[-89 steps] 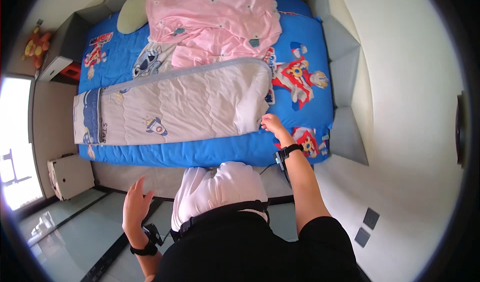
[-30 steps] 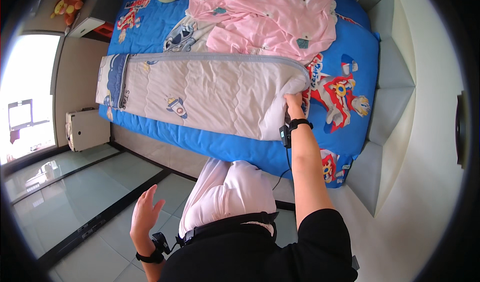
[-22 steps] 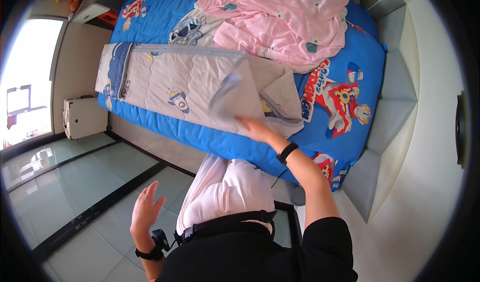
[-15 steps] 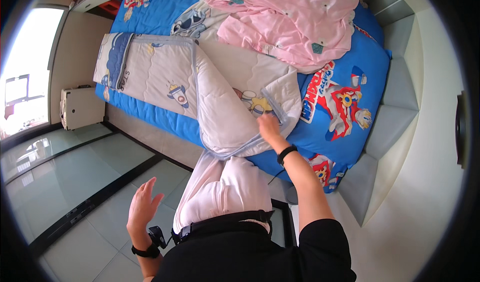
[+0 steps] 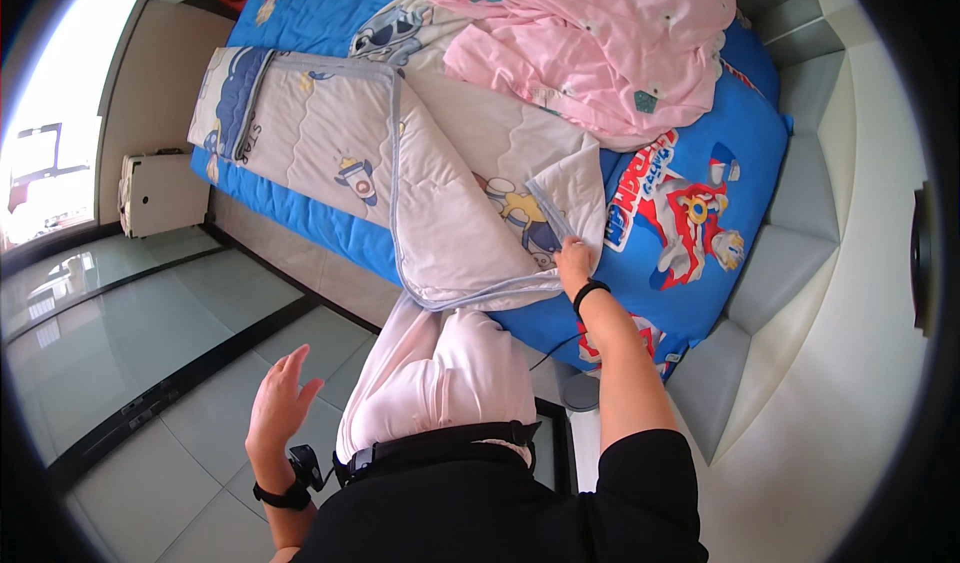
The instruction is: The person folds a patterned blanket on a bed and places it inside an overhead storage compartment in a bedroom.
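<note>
A pale quilt with cartoon prints and grey-blue edging lies partly folded over on the bed. My right hand is at its near right part, fingers closed on the cloth near a turned-back, edged corner. The fingertips are partly hidden against the cloth. Low on the left, away from the bed, my left hand hangs in the air with fingers stretched and thumb apart, holding nothing. Beneath the quilt is a blue bed cover with cartoon figures.
A rumpled pink blanket lies at the far side of the bed. To the right, a blue printed pillow rests by the grey padded headboard. A white case stands at the left, beside dark-framed glass panels.
My right hand has moved right and slightly nearer along the quilt, and its edge there now lies straighter. My left hand has stayed open, nearly in place. The view has shifted slightly.
</note>
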The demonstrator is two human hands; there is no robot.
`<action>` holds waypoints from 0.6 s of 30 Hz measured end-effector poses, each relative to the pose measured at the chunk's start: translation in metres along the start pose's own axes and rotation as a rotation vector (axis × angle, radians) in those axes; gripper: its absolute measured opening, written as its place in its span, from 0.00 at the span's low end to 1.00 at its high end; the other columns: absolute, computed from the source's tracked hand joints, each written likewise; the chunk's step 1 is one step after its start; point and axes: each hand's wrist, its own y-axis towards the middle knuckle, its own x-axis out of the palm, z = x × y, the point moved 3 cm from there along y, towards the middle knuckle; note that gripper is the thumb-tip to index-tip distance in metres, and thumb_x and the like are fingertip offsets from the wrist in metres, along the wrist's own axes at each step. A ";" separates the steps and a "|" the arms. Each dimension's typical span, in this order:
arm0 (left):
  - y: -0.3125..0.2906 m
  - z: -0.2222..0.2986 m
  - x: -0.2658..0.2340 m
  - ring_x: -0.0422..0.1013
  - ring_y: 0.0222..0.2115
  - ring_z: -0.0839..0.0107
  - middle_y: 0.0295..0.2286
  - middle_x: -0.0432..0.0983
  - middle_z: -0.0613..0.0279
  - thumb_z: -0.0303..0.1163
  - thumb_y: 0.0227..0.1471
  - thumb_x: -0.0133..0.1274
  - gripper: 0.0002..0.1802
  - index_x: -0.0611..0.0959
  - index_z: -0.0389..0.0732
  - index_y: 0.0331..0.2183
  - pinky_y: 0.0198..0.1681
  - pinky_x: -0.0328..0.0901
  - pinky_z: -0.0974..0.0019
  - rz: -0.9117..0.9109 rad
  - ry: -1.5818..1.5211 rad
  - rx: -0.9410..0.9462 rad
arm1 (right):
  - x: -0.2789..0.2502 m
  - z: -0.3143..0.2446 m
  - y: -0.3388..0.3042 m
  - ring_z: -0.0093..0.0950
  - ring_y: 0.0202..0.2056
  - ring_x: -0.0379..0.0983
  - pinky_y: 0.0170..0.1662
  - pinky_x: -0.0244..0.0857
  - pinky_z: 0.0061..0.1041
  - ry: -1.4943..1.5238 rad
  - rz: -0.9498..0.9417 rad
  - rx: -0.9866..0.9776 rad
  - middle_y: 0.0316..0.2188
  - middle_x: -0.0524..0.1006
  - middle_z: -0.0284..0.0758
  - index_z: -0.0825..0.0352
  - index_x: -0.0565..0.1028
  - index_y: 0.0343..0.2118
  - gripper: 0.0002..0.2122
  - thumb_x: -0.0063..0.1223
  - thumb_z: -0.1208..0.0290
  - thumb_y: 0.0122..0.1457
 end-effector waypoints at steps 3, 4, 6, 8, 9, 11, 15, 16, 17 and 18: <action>0.000 0.002 -0.001 0.62 0.37 0.57 0.35 0.66 0.51 0.32 0.38 0.49 0.24 0.65 0.37 0.41 0.39 0.57 0.65 -0.003 0.015 0.024 | -0.004 0.030 0.002 0.34 0.29 0.68 0.24 0.63 0.31 0.259 0.108 0.075 0.33 0.64 0.41 0.66 0.67 0.35 0.12 0.37 0.69 0.49; -0.001 0.001 -0.001 0.62 0.37 0.57 0.35 0.66 0.51 0.32 0.38 0.49 0.24 0.65 0.37 0.41 0.39 0.57 0.65 -0.004 0.016 0.006 | -0.008 0.045 0.000 0.36 0.29 0.68 0.26 0.63 0.32 0.532 0.195 0.150 0.33 0.64 0.43 0.66 0.67 0.34 0.11 0.37 0.69 0.48; -0.003 -0.001 0.001 0.62 0.37 0.57 0.35 0.66 0.51 0.32 0.38 0.49 0.24 0.65 0.37 0.41 0.39 0.57 0.65 0.000 0.012 -0.023 | -0.028 0.071 -0.017 0.39 0.28 0.67 0.29 0.63 0.31 0.586 0.369 0.225 0.30 0.65 0.45 0.71 0.65 0.35 0.12 0.37 0.74 0.47; -0.003 -0.002 0.001 0.62 0.37 0.57 0.35 0.66 0.50 0.32 0.38 0.49 0.24 0.65 0.37 0.41 0.39 0.57 0.64 0.005 0.007 -0.024 | -0.008 0.090 -0.032 0.40 0.28 0.67 0.30 0.63 0.32 0.637 0.578 0.345 0.29 0.66 0.47 0.77 0.60 0.38 0.16 0.40 0.76 0.44; -0.002 -0.002 0.001 0.62 0.37 0.57 0.35 0.66 0.50 0.32 0.38 0.49 0.24 0.65 0.37 0.41 0.39 0.57 0.64 0.005 0.005 -0.014 | 0.012 0.101 -0.035 0.41 0.28 0.67 0.30 0.63 0.31 0.934 0.497 0.662 0.30 0.66 0.48 0.79 0.57 0.40 0.19 0.41 0.77 0.43; -0.001 -0.002 0.002 0.62 0.36 0.56 0.34 0.66 0.50 0.32 0.38 0.49 0.24 0.65 0.37 0.41 0.39 0.57 0.64 0.014 0.010 0.001 | 0.029 0.106 -0.042 0.42 0.28 0.66 0.31 0.63 0.31 1.225 0.399 0.977 0.31 0.66 0.49 0.81 0.54 0.41 0.22 0.42 0.77 0.41; -0.003 -0.001 0.004 0.62 0.36 0.56 0.34 0.66 0.50 0.31 0.38 0.49 0.24 0.65 0.36 0.41 0.39 0.57 0.64 0.023 0.010 0.020 | -0.011 0.096 -0.054 0.41 0.34 0.63 0.36 0.59 0.31 0.968 0.518 0.836 0.34 0.65 0.50 0.78 0.55 0.42 0.22 0.41 0.78 0.40; -0.003 0.000 0.003 0.62 0.36 0.56 0.34 0.66 0.50 0.31 0.38 0.49 0.24 0.65 0.36 0.41 0.39 0.57 0.64 0.025 0.012 0.023 | -0.027 0.090 -0.057 0.40 0.35 0.63 0.37 0.58 0.31 0.744 0.670 0.784 0.33 0.65 0.48 0.77 0.59 0.40 0.20 0.41 0.79 0.40; -0.003 0.002 0.003 0.62 0.36 0.56 0.35 0.66 0.50 0.31 0.38 0.49 0.24 0.65 0.36 0.41 0.39 0.57 0.64 0.025 0.013 0.034 | -0.033 0.083 -0.055 0.39 0.35 0.62 0.37 0.57 0.31 0.678 0.714 0.618 0.32 0.65 0.47 0.75 0.61 0.36 0.17 0.41 0.79 0.39; -0.003 0.003 0.003 0.62 0.36 0.56 0.35 0.66 0.50 0.31 0.38 0.49 0.24 0.65 0.36 0.41 0.39 0.57 0.64 0.019 0.013 0.035 | -0.035 0.073 -0.052 0.38 0.34 0.62 0.37 0.57 0.31 0.612 0.751 0.451 0.31 0.65 0.45 0.73 0.64 0.33 0.14 0.41 0.79 0.39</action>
